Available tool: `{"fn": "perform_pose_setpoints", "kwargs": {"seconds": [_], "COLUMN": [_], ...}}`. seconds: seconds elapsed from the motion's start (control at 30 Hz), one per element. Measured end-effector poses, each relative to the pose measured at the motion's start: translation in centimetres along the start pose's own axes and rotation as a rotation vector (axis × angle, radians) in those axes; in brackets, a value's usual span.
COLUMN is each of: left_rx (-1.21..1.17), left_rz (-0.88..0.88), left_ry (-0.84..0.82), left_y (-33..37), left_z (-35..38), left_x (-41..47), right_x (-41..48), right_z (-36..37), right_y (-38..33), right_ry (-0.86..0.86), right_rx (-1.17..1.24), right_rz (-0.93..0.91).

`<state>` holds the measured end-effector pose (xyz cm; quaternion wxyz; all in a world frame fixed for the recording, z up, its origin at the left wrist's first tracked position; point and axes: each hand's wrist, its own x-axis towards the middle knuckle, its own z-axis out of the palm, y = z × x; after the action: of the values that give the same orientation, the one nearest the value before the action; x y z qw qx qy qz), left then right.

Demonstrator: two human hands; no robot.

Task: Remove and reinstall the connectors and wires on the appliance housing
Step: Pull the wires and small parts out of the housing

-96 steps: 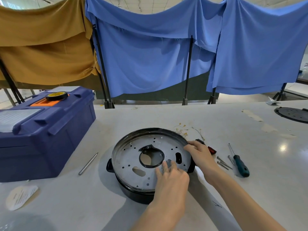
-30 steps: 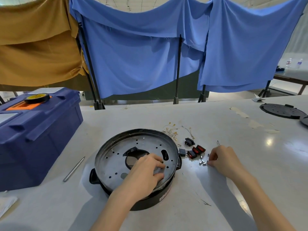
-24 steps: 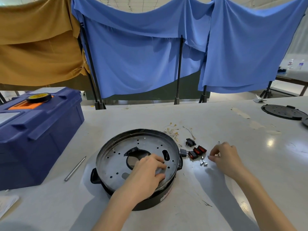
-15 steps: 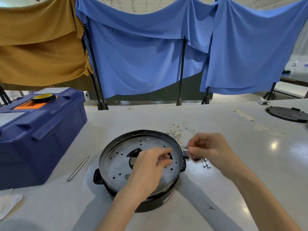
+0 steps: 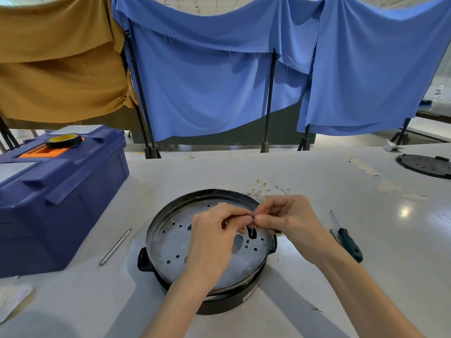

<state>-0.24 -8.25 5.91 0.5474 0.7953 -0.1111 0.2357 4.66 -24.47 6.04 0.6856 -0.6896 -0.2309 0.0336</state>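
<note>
The round black appliance housing (image 5: pixel 170 240) lies upside down in the middle of the table, its perforated metal plate facing up. Above the plate my left hand (image 5: pixel 214 240) and my right hand (image 5: pixel 290 220) meet fingertip to fingertip. Together they pinch a small thin wire piece (image 5: pixel 251 215) between them; it is too small to make out in detail. A pile of loose wires with brass terminals (image 5: pixel 258 190) lies on the table just behind the housing. My hands hide the plate's central opening.
A blue toolbox (image 5: pixel 56 191) with a tape roll (image 5: pixel 64 140) on top stands at the left. A metal rod (image 5: pixel 115 246) lies left of the housing and a green-handled screwdriver (image 5: pixel 347 240) at its right. A black perforated cover (image 5: pixel 427 165) sits far right.
My right hand picked something small from the table at the right and moved back over the housing. My left hand lifted off the plate to meet it.
</note>
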Motion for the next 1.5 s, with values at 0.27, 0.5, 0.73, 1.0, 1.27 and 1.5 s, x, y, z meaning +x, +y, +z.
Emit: {"fn": "perform_pose_setpoints", "kwargs": {"seconds": [0.27,0.5,0.73,1.0,1.27,1.5], "left_rx": [0.161,0.21,0.289,0.385,0.52,0.551], "left_rz": [-0.188,-0.19,-0.145,-0.055,0.022,0.067], "left_ry": [-0.158,-0.286,-0.339,-0.357,-0.42,-0.44], "left_y": [-2.4,-3.4,-4.4,-3.7,-2.9,-2.5], "left_z": [-0.1,1.5,2.1,2.5,2.5,2.7], "left_x": [0.7,1.6,1.7,1.9,1.9,2.0], "right_x": [0.2,-0.1,-0.1,-0.1,-0.1,-0.1], "right_z": [-2.1,-1.7,-1.4,-1.4,-1.2,-1.3], "right_y": [1.9,3.0,2.8,2.9,2.8,2.7], "right_ry": [0.333,0.133,0.136,0.128,0.129,0.132], "right_rx": [-0.386,-0.399,-0.297,-0.24,-0.212,-0.218], "right_rz": [0.194,0.302,0.266,0.25,0.232,0.23]}}
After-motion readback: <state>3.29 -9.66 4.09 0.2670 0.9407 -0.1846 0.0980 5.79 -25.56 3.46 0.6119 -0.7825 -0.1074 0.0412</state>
